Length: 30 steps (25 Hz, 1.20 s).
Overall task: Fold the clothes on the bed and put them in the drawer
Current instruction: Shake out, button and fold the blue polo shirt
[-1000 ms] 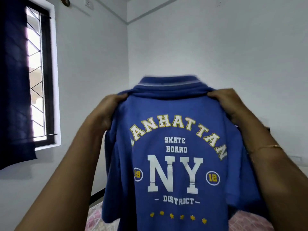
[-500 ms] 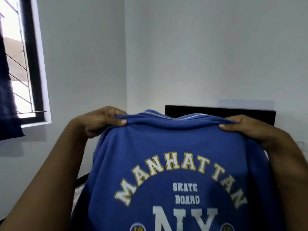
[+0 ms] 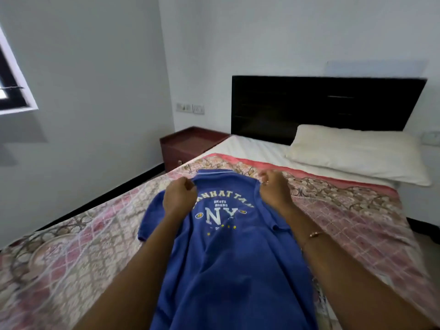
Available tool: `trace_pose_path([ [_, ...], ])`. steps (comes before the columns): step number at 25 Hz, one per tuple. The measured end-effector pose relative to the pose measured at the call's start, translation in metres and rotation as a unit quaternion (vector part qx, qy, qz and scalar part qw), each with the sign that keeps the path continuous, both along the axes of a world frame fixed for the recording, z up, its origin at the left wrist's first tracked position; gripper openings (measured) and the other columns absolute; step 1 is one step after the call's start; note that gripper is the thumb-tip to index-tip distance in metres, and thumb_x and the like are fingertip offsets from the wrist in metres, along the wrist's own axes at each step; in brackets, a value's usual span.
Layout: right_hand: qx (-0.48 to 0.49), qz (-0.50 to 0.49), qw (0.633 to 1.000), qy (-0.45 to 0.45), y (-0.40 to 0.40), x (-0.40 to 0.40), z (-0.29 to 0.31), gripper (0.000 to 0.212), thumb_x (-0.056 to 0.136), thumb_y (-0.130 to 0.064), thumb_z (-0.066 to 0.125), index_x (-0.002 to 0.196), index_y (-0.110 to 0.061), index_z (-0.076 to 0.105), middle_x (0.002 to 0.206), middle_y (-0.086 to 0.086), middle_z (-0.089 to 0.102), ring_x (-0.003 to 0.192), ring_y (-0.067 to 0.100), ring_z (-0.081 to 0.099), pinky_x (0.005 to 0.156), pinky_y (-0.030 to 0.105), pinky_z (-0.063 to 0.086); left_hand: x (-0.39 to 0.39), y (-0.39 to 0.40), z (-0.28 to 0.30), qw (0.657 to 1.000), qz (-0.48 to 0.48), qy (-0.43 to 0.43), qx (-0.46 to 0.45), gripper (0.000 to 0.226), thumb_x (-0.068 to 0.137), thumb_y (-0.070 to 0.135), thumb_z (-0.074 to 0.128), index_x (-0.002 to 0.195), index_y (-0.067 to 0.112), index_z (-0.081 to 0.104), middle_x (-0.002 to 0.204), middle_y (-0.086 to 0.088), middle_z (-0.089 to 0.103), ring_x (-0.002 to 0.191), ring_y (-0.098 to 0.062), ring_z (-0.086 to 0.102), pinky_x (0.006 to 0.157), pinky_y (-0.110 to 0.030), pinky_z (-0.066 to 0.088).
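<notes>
A blue polo shirt [image 3: 228, 258] with a white and yellow "MANHATTAN NY" print lies stretched out on the bed [image 3: 90, 234], printed side up, collar pointing to the headboard. My left hand [image 3: 179, 197] grips the shirt at its left shoulder, fingers curled. At the right shoulder, my right hand [image 3: 273, 186] pinches the fabric beside the collar. The shirt's lower part runs toward me between my forearms. A dark red bedside cabinet [image 3: 190, 145] with a drawer stands at the bed's far left corner.
A pink patterned bedspread covers the bed. A white pillow [image 3: 357, 156] lies against the black headboard [image 3: 321, 106]. A window [image 3: 12, 91] is in the left wall. Wall sockets [image 3: 190, 108] sit above the cabinet.
The shirt was held up in the air in front of me; both hands have brought it down and forward, and it now lies flat on the bed. The view has tilted down.
</notes>
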State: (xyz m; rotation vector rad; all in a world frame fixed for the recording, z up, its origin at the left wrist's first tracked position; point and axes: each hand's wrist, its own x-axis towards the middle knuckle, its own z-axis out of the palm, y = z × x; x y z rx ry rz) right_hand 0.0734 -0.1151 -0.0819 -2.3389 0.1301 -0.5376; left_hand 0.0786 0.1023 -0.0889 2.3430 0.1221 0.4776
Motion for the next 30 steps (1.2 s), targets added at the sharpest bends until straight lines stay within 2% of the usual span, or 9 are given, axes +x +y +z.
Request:
trace_pose_path([
  [3,0.027,-0.013,0.995,0.094,0.015,-0.048,-0.064,0.029,0.085,0.003,0.044,0.11,0.0,0.059,0.115,0.022,0.056,0.105,0.04,0.054,0.075,0.034,0.04,-0.046,0.027,-0.058,0.994,0.032,0.105,-0.027,0.015,0.086,0.017,0.056,0.094,0.009,0.066,0.107,-0.017,0.066,0.104,-0.034,0.058,0.083,-0.035,0.044],
  [6,-0.031,-0.126,0.973,0.192,0.015,-0.103,-0.098,0.031,0.086,-0.008,0.048,0.116,-0.009,0.055,0.126,0.019,0.044,0.116,0.039,0.044,0.092,0.041,0.039,-0.098,0.058,-0.093,0.972,0.112,0.203,0.034,0.043,0.081,0.029,0.064,0.114,0.003,0.058,0.118,-0.024,0.057,0.11,-0.04,0.054,0.089,-0.041,0.045],
  [12,0.023,-0.146,0.928,0.341,0.01,-0.166,-0.139,0.059,0.083,-0.034,0.062,0.128,-0.001,0.045,0.133,0.022,0.047,0.12,0.036,0.048,0.096,0.038,0.044,-0.153,0.088,-0.113,0.941,0.045,0.333,-0.031,0.044,0.087,0.028,0.063,0.109,-0.011,0.06,0.111,-0.027,0.062,0.102,-0.035,0.06,0.08,-0.035,0.044],
  [15,0.067,-0.164,0.92,0.349,0.011,-0.185,-0.136,0.045,0.087,-0.027,0.053,0.124,-0.001,0.051,0.13,0.022,0.051,0.117,0.037,0.051,0.097,0.037,0.042,-0.167,0.074,-0.1,0.915,0.007,0.288,-0.282,0.02,0.095,0.017,0.053,0.102,0.001,0.061,0.098,-0.017,0.061,0.082,-0.025,0.057,0.07,-0.03,0.043],
  [19,0.27,-0.21,0.892,0.295,0.004,-0.196,-0.128,0.043,0.094,-0.018,0.044,0.133,0.0,0.04,0.139,0.024,0.036,0.123,0.039,0.043,0.101,0.039,0.038,-0.186,0.055,-0.081,0.796,-0.038,0.281,-0.535,0.023,0.098,0.024,0.045,0.105,0.007,0.059,0.086,-0.01,0.069,0.075,-0.023,0.061,0.066,-0.032,0.047],
  [21,0.424,-0.137,0.853,0.27,0.006,-0.202,-0.121,0.037,0.097,-0.017,0.045,0.128,0.002,0.047,0.131,0.021,0.05,0.114,0.037,0.052,0.094,0.041,0.046,-0.191,0.059,-0.073,0.761,-0.058,0.31,-0.567,0.027,0.095,0.026,0.051,0.093,0.005,0.067,0.076,-0.01,0.072,0.069,-0.024,0.068,0.062,-0.033,0.054],
  [24,0.568,-0.068,0.768,0.289,0.012,-0.225,-0.1,0.025,0.091,-0.02,0.058,0.11,-0.004,0.058,0.098,0.013,0.065,0.081,0.029,0.061,0.063,0.032,0.053,-0.204,0.064,-0.072,0.768,-0.111,0.382,-0.502,0.022,0.089,0.018,0.06,0.079,0.005,0.076,0.077,-0.011,0.073,0.064,-0.02,0.07,0.059,-0.029,0.058],
  [28,0.618,-0.017,0.761,0.198,-0.006,-0.236,-0.077,0.018,0.089,-0.014,0.054,0.088,-0.008,0.071,0.075,0.011,0.072,0.065,0.027,0.068,0.055,0.031,0.055,-0.209,0.07,-0.062,0.736,-0.116,0.264,-0.612,0.026,0.057,0.018,0.081,0.08,0.007,0.074,0.07,-0.007,0.073,0.066,-0.023,0.069,0.059,-0.029,0.057],
  [30,0.602,-0.064,0.772,0.196,-0.028,-0.239,-0.075,0.032,0.093,-0.011,0.046,0.069,-0.008,0.068,0.049,0.006,0.064,0.051,0.025,0.062,0.044,0.025,0.049,-0.206,0.078,-0.07,0.8,-0.01,0.263,-0.539,0.022,0.076,0.015,0.073,0.093,0.002,0.069,0.081,-0.014,0.073,0.085,-0.034,0.065,0.07,-0.033,0.054],
])
